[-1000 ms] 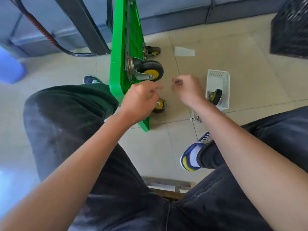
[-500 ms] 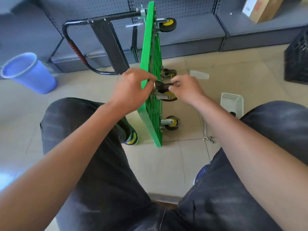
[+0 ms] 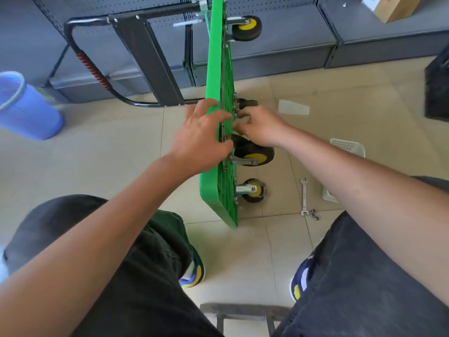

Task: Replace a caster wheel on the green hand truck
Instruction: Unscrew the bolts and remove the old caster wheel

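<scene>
From the head camera, the green hand truck (image 3: 220,132) stands on its edge in the middle of the frame. The left hand (image 3: 200,139) lies on its left face, fingers spread and straight, holding nothing. The right hand (image 3: 261,128) reaches the plate above the caster wheel (image 3: 254,152) with fingers curled; I cannot tell if they pinch anything. A wrench (image 3: 303,196) and nuts (image 3: 314,214) lie on the floor at lower right (well apart from both hands). With nuts off, the wheel could slip from its holes and drop.

No readable text; print on cardboard box (image 3: 391,6) on shelf too blurred
</scene>
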Demonstrator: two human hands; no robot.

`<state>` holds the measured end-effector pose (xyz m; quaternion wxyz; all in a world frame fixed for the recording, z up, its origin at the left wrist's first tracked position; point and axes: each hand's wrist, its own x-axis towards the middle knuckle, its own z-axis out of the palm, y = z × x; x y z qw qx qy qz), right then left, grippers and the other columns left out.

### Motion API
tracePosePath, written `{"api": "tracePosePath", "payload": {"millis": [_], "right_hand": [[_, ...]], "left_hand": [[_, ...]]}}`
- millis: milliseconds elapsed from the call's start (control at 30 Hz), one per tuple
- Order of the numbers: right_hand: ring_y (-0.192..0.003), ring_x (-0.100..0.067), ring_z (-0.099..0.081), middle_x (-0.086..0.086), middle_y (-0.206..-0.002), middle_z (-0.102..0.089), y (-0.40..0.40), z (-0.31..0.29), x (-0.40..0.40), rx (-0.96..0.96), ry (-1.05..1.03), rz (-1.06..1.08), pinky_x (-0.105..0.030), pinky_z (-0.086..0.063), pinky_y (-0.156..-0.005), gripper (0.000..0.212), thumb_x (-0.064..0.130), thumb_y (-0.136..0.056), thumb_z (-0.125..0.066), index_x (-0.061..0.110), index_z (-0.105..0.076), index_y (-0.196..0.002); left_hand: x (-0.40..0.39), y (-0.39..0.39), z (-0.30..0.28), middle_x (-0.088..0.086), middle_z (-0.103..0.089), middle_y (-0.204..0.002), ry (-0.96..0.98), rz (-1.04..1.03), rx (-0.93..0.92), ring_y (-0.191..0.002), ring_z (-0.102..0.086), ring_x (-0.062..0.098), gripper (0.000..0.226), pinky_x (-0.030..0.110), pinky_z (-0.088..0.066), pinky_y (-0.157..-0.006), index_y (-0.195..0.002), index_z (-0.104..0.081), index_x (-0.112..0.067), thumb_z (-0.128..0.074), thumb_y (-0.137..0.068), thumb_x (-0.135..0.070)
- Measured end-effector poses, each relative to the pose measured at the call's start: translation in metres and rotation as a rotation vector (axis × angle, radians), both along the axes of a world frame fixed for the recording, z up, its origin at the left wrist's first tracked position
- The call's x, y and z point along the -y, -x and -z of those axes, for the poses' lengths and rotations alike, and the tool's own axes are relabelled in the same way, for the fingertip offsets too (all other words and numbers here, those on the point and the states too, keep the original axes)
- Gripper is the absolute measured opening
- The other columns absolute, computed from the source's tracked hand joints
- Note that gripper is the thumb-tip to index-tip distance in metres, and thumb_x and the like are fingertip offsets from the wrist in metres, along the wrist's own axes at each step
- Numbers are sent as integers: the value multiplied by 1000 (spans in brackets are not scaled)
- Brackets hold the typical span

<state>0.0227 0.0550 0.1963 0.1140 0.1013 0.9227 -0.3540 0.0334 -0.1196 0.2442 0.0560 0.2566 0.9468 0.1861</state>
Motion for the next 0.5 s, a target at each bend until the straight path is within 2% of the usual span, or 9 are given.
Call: {"api": "tracePosePath", "payload": {"millis": [100,200,267,333,367,500], "right_hand": [[-123,-27,-62,-10,-134,-66,11,11,-2,23,86,-36,-41,-50,-104,50,46,-99,-61,13,-63,-136],[-103,-23,-67,-6,-111,-73,18,16,1,54,129,-102,-40,-54,-94,30,37,-102,-58,15,-73,-117],[-93,-18,-66,-2,-99,-72,21,16,1,55,151,-136,-30,-53,-84,27,32,-104,-56,13,-74,-111],[-78,-5,-60,8,-85,-66,21,15,1,59,177,-140,-15,-45,-66,21,29,-105,-56,15,-72,-105],[-74,0,-57,12,-81,-63,21,15,0,57,192,-138,-11,-41,-60,18,28,-105,-57,18,-71,-102],[-72,-4,-57,9,-80,-64,22,17,-1,80,239,-114,-22,-40,-60,19,30,-104,-59,19,-71,-96]], "left_hand": [[-4,-1,8,4,-30,-155,59,12,-50,-142,-24,29,53,47,-44,-104,-138,-57,-26,-67,-85,-23],[-6,-1,10,5,-26,-157,100,7,-82,-142,-23,31,53,46,-48,-97,-139,-54,-23,-64,-87,-24],[-6,-1,11,4,-23,-158,118,15,-85,-142,-23,32,53,45,-49,-95,-140,-52,-21,-62,-88,-24],[-5,-1,13,3,-18,-160,104,22,-63,-139,-29,34,55,45,-49,-95,-142,-49,-20,-62,-89,-21],[-5,-1,14,2,-16,-161,97,22,-49,-136,-34,35,57,45,-49,-95,-143,-47,-20,-62,-88,-18],[-4,-1,16,-1,-12,-162,82,21,-33,-129,-46,36,61,45,-50,-93,-144,-44,-19,-62,-86,-14]]}}
